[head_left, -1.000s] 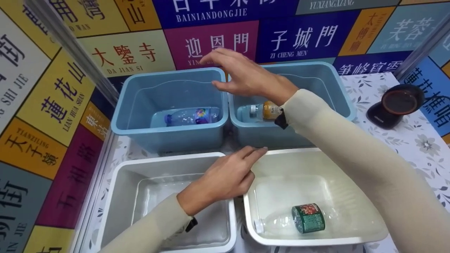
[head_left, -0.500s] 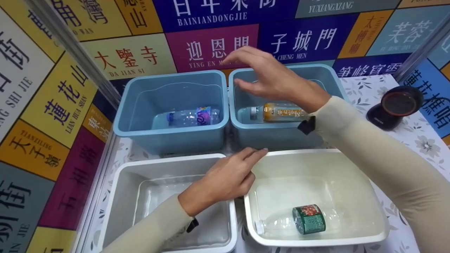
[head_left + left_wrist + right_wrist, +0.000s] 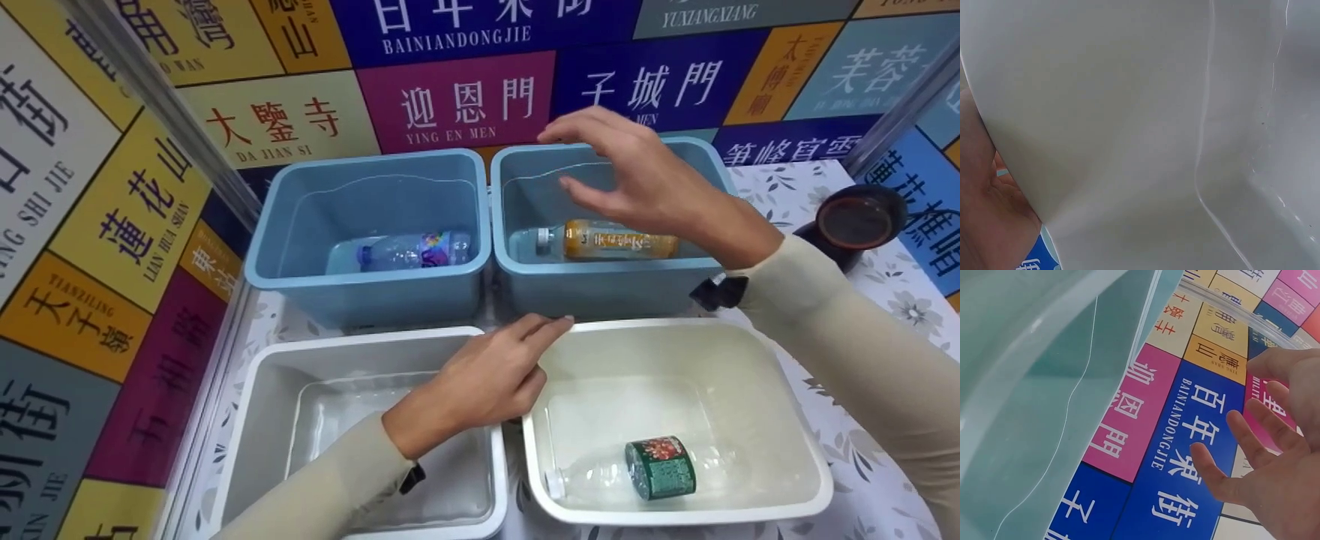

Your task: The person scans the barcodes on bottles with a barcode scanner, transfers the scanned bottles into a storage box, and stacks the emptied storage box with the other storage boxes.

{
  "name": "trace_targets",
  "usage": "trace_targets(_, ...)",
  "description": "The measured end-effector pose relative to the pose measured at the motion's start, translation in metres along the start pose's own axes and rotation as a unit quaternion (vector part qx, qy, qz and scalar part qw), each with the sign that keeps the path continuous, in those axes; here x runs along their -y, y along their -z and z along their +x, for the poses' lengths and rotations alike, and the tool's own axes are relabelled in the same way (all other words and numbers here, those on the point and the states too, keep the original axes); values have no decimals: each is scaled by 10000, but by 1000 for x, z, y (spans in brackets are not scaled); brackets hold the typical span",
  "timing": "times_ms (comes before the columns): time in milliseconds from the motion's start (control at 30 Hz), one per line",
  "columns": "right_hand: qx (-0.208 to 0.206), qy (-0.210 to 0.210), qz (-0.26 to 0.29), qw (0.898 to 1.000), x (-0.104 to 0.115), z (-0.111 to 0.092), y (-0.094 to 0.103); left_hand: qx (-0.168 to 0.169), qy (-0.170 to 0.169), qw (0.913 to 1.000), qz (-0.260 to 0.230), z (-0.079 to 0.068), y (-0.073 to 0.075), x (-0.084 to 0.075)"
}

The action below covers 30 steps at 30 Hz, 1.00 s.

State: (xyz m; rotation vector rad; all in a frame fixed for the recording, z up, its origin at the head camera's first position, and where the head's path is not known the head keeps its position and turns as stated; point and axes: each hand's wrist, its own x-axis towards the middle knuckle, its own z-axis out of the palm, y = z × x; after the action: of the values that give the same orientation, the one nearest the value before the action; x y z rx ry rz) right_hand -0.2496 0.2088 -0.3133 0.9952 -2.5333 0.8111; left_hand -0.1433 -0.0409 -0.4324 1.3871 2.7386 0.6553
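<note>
My right hand (image 3: 645, 172) hovers over the right blue bin (image 3: 600, 289) with nothing in it, thumb and fingers spread apart. In the right wrist view the right hand (image 3: 1275, 455) shows its fingers loosely extended. Below it in that bin lies a bottle with an orange label (image 3: 619, 240). My left hand (image 3: 480, 375) lies over the gap between the grey-white bin (image 3: 495, 480) and the cream bin (image 3: 675, 517), fingertips right at the cream bin's rim. The left wrist view shows the left hand (image 3: 994, 208) beside a pale bin wall.
A bottle with a purple label (image 3: 435, 251) lies in the left blue bin (image 3: 375, 281). Inside the cream bin is a clear bottle with a green label (image 3: 660, 469). A dark cup-shaped object (image 3: 855, 217) stands at the right. Printed panels (image 3: 457, 97) wall the table's back and left.
The right hand has moved rightward, from between the two blue bins to above the right one, uncovering the orange-labelled bottle. The left hand has stayed put.
</note>
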Motion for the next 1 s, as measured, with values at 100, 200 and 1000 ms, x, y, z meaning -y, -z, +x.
trace_targets(100,25,-52,-41,10000,1,-11,2,21,13,10000,-15,1,-1,0)
trace_targets(200,49,-102,-69,9999,2,-23,3,17,-6,10000,-5,1,-2,0)
trace_targets(1000,59,-215,-295,9993,-3,-97,-1,-37,-6,10000,-20,0,-2,1)
